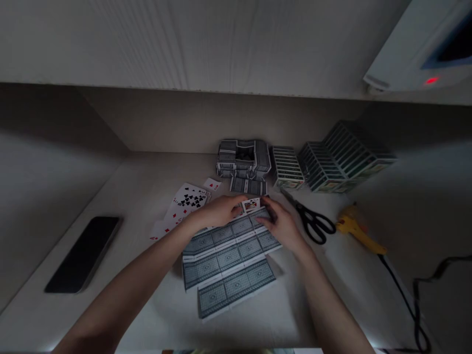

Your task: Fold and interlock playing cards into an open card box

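A stepped structure made of playing cards (228,256), with grey-green patterned backs showing, lies in front of me. At its far edge, one playing card (252,205) shows its picture face between my hands. The fingers of my left hand (221,211) are closed at that card's left edge. My right hand (280,222) curls round the right end of the structure's top row, thumb on the near side and fingers behind. The fingertips of both hands are partly hidden. Loose playing cards (184,201) lie face up beyond my left forearm.
At the back stand a card-built box (243,157) with an opening and several ribbed card pieces (332,164). Black scissors (315,223) and a yellow glue gun (359,233) with a cord lie right. A phone (84,253) lies left. A shelf (221,49) overhangs the table.
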{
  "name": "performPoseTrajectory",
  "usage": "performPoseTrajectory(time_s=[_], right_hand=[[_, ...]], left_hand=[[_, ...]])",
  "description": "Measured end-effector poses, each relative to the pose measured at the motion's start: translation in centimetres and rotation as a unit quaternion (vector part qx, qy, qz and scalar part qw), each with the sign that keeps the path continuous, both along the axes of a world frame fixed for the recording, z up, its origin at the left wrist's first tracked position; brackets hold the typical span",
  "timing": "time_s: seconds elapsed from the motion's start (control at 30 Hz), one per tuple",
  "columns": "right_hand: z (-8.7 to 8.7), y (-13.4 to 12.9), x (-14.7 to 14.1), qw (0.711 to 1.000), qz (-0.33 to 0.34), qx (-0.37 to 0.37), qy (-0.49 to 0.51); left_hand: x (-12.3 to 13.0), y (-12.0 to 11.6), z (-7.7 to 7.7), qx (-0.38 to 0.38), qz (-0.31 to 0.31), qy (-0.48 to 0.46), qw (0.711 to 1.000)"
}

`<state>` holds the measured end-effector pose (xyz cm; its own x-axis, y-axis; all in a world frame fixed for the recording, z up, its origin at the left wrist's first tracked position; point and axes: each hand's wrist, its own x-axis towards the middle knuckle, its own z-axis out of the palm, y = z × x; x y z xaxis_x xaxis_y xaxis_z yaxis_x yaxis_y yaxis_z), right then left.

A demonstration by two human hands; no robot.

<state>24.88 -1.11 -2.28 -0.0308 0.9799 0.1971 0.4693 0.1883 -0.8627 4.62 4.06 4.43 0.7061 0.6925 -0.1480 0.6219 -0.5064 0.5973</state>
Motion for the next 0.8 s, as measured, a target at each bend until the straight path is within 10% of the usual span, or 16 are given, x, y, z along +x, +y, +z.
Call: performPoseTrajectory(time_s=[0.13,0.4,0.8], right_hand=[[0.8,-0.3,-0.2,0.983,-0.031,0.074,-0.164],[-0.4,-0.4,-3.1,0.99,-0.126,0.064,-0.012],[-2.0,-1.8,-5.4,0.995,-0.062,-0.005,0.073]], left_hand=[[0.3,0.1,-0.1,0.002,-0.007,-0.02,1.0],[1.0,0.1,-0.8,0.022,0.003,-0.011,1.0],[1.8,-0.4,-1.2,0.075,0.075,0.114,0.988]])
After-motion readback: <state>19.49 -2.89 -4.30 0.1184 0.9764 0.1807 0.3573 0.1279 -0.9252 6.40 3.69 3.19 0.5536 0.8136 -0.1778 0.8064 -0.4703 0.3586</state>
